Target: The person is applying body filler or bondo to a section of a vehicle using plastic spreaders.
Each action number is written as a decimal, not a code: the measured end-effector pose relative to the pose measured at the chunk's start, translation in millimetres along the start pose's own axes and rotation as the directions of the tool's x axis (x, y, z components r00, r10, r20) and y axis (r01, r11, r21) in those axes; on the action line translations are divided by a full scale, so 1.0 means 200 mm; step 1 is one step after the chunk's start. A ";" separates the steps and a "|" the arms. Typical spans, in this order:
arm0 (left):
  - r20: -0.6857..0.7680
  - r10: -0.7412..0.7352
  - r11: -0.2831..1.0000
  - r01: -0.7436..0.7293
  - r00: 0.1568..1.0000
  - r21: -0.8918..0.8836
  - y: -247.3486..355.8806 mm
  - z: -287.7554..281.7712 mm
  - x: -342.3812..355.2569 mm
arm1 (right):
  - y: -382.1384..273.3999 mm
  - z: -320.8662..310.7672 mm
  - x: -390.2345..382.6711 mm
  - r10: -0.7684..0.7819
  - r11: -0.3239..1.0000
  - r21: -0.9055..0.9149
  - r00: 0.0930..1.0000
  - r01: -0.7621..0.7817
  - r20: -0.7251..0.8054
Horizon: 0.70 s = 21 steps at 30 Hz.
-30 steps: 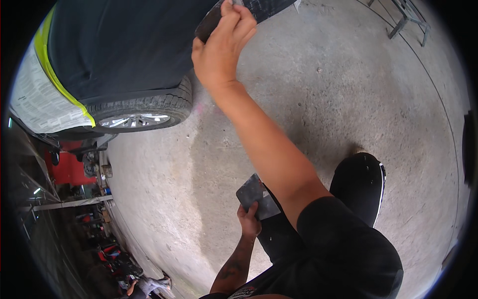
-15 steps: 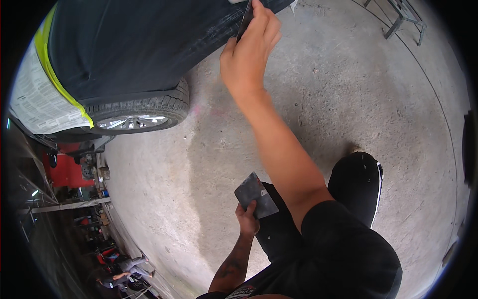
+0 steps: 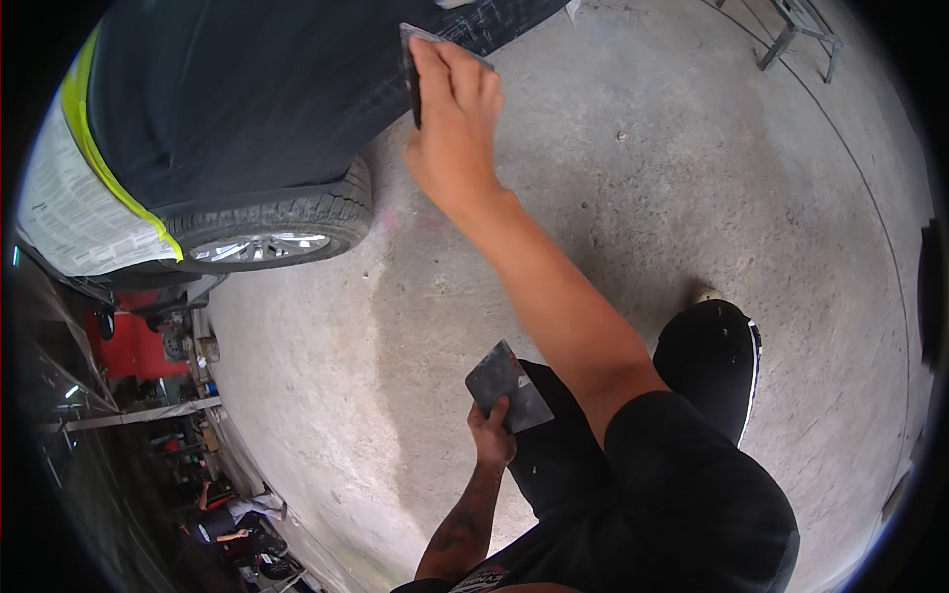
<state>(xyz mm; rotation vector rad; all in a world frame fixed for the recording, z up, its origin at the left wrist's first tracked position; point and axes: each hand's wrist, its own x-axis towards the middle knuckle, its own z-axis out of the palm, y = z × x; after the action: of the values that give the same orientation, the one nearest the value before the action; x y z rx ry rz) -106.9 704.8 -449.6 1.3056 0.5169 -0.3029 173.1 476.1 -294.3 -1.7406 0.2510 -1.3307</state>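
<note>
My right hand (image 3: 457, 128) reaches out to the car's dark grey body panel (image 3: 267, 89), closed around a thin dark putty spreader (image 3: 412, 79). The spreader is at the panel's lower edge; whether its blade touches the surface is hard to tell. Pale scuffs mark the panel beyond that hand. Lower down, near my thigh, my left hand (image 3: 492, 435) grips a flat, dark rectangular putty spreader (image 3: 509, 387), thumb on top. A lighter grey patch and a bit of red show on its face.
Below the panel is the car's tyre (image 3: 351, 203) with a silver wheel. Newspaper masking (image 3: 89, 198) and yellow-green tape (image 3: 119, 176) cover the body at left. A metal stand (image 3: 799, 35) is at the far right on the concrete floor (image 3: 633, 188). Another person (image 3: 222, 519) is among equipment at lower left.
My right hand has moved left along the panel with its spreader, exposing more of the scuffed area. The left hand has stayed in place. The person in the background has shifted.
</note>
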 end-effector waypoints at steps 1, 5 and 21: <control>-0.007 -0.002 1.000 0.002 1.000 0.003 0.01 0.01 0.00 | 0.02 -0.01 -0.02 0.025 0.998 0.061 1.000 -0.026 0.010; -0.014 0.002 1.000 -0.002 1.000 -0.008 0.00 0.00 -0.01 | 0.08 -0.07 0.01 0.131 0.975 0.195 0.982 -0.104 -0.133; -0.037 0.009 0.999 -0.011 0.999 -0.040 0.00 0.00 -0.04 | -0.12 0.03 0.16 0.142 0.988 0.080 0.985 -0.135 -0.095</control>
<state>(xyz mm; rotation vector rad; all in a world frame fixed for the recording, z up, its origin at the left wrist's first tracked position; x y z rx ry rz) -113.9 703.7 -446.2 1.2767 0.5446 -0.2593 183.0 474.3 -255.0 -1.5683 0.3682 -1.3110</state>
